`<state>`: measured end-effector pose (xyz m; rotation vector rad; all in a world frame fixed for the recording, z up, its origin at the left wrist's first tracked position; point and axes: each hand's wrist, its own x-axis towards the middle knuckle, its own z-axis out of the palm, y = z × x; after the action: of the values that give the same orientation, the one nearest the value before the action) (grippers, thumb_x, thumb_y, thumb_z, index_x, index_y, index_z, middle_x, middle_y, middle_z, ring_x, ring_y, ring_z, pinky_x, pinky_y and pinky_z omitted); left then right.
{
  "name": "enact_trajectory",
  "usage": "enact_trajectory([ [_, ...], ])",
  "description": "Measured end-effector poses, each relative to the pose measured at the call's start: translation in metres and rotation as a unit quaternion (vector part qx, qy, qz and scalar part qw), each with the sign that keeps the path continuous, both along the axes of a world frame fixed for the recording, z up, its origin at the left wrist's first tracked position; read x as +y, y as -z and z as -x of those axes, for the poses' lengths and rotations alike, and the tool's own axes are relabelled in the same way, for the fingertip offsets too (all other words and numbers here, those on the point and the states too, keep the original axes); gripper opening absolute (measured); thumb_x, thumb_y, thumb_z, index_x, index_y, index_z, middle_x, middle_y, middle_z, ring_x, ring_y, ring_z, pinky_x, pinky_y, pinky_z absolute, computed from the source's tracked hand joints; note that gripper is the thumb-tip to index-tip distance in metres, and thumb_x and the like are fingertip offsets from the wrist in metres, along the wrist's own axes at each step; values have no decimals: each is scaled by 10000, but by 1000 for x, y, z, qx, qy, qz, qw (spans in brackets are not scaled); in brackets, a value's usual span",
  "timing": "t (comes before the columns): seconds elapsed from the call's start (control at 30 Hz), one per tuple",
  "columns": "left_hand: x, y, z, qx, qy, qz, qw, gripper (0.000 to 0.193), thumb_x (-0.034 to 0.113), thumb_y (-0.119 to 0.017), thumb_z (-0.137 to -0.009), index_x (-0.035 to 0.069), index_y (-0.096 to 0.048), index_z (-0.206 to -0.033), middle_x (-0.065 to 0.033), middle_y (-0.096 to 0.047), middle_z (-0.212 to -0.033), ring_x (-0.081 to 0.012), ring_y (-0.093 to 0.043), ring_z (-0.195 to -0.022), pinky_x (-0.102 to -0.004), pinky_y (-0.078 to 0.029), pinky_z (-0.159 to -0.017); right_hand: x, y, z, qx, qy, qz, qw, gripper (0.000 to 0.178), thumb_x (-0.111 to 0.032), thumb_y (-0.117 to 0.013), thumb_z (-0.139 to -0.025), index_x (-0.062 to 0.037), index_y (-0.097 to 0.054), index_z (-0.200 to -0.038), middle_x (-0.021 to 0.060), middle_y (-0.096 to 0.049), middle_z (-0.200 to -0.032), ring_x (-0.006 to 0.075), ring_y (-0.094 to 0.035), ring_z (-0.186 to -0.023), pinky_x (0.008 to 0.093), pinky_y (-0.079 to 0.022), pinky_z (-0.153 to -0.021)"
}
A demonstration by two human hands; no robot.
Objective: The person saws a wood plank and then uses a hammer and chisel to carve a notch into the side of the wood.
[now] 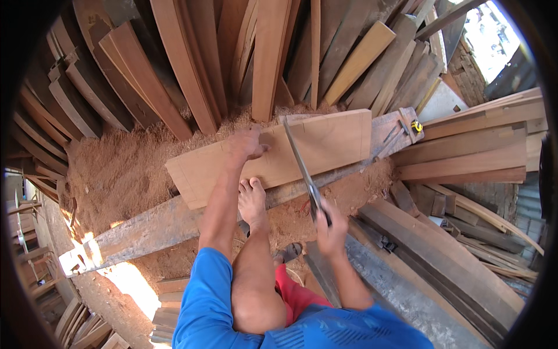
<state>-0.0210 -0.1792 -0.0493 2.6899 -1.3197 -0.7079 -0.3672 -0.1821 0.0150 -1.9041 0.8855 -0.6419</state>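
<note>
A reddish-brown wooden board (331, 139) lies slantwise across a long weathered plank (145, 224). My left hand (247, 145) grips the board at its far edge, left of the middle, its fingers partly hidden. In my right hand (331, 230) is the dark handle of a handsaw (302, 166). The saw's blade points away from me and crosses the board, its tip near the far edge. Whether the teeth sit in a cut cannot be made out. My bare foot (251, 198) rests on the board's near edge, beside my left forearm.
Many upright planks (270, 58) lean along the far side. A yellow tape measure (416, 126) and small hand tools (401, 129) sit at the plank's right end. Sawdust (116, 174) covers the ground. Stacked boards (471, 151) and thick beams (442, 250) lie at right.
</note>
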Motion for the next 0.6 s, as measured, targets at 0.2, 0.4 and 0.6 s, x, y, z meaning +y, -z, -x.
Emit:
enact_trajectory([
  [0.2,-15,-11,29,-32,35,50,998,735,571,-850,-813,86,-613,-1311,-172,-712,-1284,-379,-668,-1234,-515,-530,-1038,-91,22,-133,19,47,39,998,300,-86,-610,-1033,39,-676,-1298,152,-707,-911,200,-648,-726,353,-542,-714],
  [0.4,0,2,4,6,10,40,999,762,572,-844,-810,115,-595,-1366,-183,-708,-1279,-390,-662,-1238,-530,-530,-1024,-41,5,-84,11,14,1,1000,294,-89,-602,-1033,25,-690,-1289,238,-742,-1096,349,-734,-947,430,-571,-839],
  [0.6,-1,6,9,-29,15,13,999,770,553,-852,-807,130,-591,-1395,-185,-709,-1279,-398,-655,-1249,-537,-539,-1015,-18,19,-35,-11,14,100,995,301,-72,-604,-1036,36,-686,-1305,188,-756,-1040,265,-733,-928,427,-561,-814],
])
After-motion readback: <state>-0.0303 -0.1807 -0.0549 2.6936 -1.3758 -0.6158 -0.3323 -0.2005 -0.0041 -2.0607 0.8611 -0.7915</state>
